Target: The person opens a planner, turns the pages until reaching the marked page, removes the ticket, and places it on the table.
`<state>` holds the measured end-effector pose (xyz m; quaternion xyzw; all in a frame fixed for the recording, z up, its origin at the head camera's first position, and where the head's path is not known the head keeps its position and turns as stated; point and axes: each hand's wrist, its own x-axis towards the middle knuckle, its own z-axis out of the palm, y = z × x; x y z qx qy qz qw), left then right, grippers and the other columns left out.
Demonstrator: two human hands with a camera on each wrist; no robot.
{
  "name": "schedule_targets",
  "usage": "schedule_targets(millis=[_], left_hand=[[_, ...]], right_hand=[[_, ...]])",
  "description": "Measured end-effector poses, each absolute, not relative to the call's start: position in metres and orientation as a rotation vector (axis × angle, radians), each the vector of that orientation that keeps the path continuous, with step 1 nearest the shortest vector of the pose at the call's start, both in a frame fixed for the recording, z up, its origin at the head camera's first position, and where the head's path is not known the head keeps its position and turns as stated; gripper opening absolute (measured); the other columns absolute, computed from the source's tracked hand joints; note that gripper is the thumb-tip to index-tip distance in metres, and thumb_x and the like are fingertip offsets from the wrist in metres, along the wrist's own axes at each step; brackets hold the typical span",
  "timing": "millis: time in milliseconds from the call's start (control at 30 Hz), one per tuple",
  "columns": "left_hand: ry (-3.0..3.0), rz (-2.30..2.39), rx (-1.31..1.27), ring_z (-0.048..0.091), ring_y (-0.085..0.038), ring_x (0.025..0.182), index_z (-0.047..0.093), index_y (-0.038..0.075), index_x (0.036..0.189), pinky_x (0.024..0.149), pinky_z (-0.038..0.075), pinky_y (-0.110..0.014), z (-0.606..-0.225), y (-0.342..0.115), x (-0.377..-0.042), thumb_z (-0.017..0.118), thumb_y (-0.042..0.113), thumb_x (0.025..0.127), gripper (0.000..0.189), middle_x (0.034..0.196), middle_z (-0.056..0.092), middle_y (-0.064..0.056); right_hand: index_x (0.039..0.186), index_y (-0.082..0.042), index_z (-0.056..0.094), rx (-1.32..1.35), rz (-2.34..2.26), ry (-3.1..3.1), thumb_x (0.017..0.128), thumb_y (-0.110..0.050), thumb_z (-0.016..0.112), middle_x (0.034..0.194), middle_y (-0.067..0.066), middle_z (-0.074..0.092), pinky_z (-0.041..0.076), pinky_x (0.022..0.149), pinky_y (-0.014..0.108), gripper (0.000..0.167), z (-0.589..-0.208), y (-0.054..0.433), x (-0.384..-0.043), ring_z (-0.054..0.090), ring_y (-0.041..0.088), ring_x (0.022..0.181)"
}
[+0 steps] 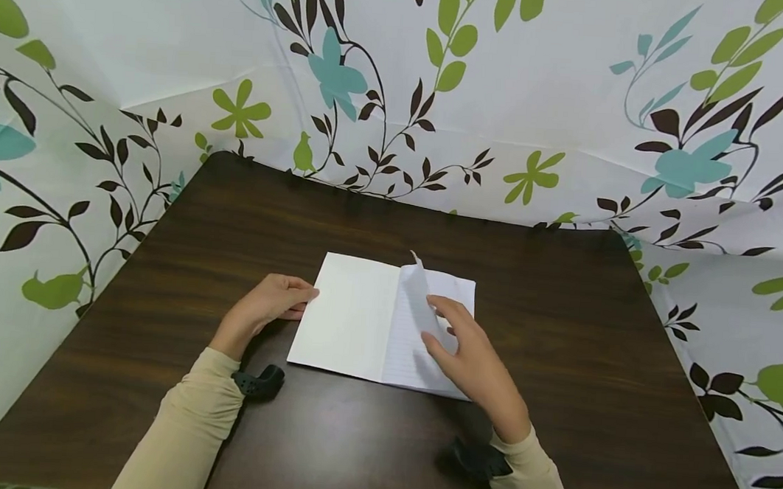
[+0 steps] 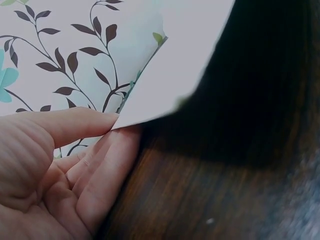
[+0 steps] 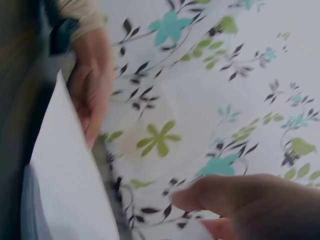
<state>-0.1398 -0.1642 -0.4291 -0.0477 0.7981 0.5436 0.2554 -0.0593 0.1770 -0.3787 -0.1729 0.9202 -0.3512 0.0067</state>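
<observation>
Notebook [image 1: 351, 316] is being held unfolded on the bench [image 1: 328, 448] in the head view, its spine running away from the person. Its left edge is being pinched by the left hand [image 1: 274, 301]. Beside the spine a raised page [image 1: 418, 290] is standing just left of the right hand [image 1: 475, 352], the nearer one, whose thumb and fingers are being held apart. Ruled lines are being shown; no brand, label or writing can be read.

In the left wrist view, the notebook's white corner [image 2: 160, 90] is being pinched between thumb and fingers.

In the right wrist view, the right grip is being shown loosely spread; whether paper is being touched cannot be told.
</observation>
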Motion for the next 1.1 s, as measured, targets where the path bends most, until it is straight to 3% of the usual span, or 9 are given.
schedule_targets(millis=[167, 367, 567, 833, 1100], left_hand=[[2.155, 1.494, -0.136, 0.063, -0.013, 0.095, 0.061, -0.005, 0.139, 0.081, 0.060, -0.021, -0.428, -0.163, -0.138, 0.058, 0.028, 0.107, 0.045, 0.118, 0.066, -0.011], [2.131, 1.544, -0.111, 0.064, -0.009, 0.091, 0.060, -0.006, 0.140, 0.081, 0.060, -0.020, -0.427, -0.165, -0.137, 0.058, 0.027, 0.108, 0.046, 0.116, 0.067, -0.008], [2.130, 1.552, -0.101, 0.064, -0.008, 0.093, 0.064, -0.007, 0.133, 0.082, 0.059, -0.019, -0.425, -0.165, -0.140, 0.061, 0.027, 0.106, 0.043, 0.115, 0.067, -0.007], [2.173, 1.555, -0.125, 0.059, -0.011, 0.084, 0.068, -0.004, 0.119, 0.077, 0.059, -0.020, -0.429, -0.162, -0.142, 0.066, 0.029, 0.103, 0.037, 0.097, 0.062, 0.000], [2.187, 1.534, -0.119, 0.062, -0.013, 0.090, 0.067, -0.004, 0.128, 0.080, 0.060, -0.021, -0.429, -0.161, -0.140, 0.063, 0.028, 0.105, 0.039, 0.111, 0.065, -0.006]], right_hand=[[0.165, -0.016, 0.027, -0.682, -1.070, 2.688, 0.099, -0.023, 0.071, 0.174, 0.007, 0.021, 0.035, 0.121, 0.060, 0.080, -0.370, 0.177, -0.044, 0.026, 0.031, 0.159], [0.169, -0.019, 0.008, -0.746, -1.100, 2.649, 0.097, -0.016, 0.070, 0.177, 0.005, 0.001, 0.029, 0.124, 0.060, 0.095, -0.371, 0.164, -0.035, 0.011, 0.028, 0.163], [0.168, -0.009, 0.014, -0.847, -1.095, 2.879, 0.092, -0.001, 0.065, 0.175, 0.014, 0.012, 0.033, 0.123, 0.057, 0.091, -0.391, 0.140, -0.036, 0.018, 0.031, 0.162], [0.162, 0.000, 0.030, -0.975, -0.719, 3.108, 0.085, 0.003, 0.069, 0.170, 0.017, 0.030, 0.032, 0.127, 0.051, 0.086, -0.418, 0.114, -0.036, 0.031, 0.035, 0.157], [0.159, -0.001, 0.037, -1.015, -0.478, 3.054, 0.090, -0.007, 0.073, 0.168, 0.019, 0.033, 0.031, 0.127, 0.049, 0.078, -0.431, 0.107, -0.040, 0.031, 0.037, 0.157]])
